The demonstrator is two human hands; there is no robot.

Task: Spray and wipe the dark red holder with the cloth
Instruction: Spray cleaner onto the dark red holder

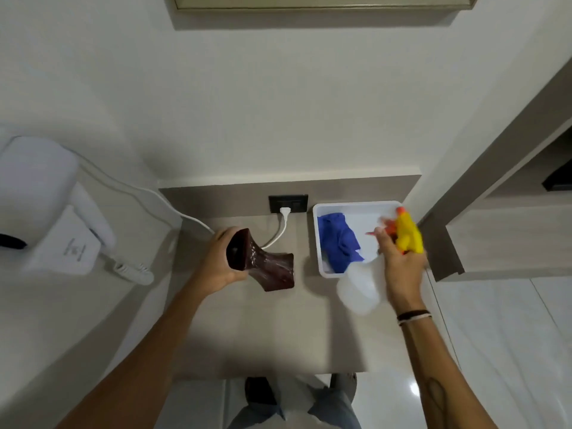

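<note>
Left hand (pixel 218 258) grips dark red holder (pixel 263 263); right hand (pixel 399 258) holds spray bottle (pixel 402 239)

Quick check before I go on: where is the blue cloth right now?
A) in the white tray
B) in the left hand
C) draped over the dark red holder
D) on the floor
A: the blue cloth lies bunched in the white tray, while the left hand grips the dark red holder and the right hand holds the spray bottle.
</note>
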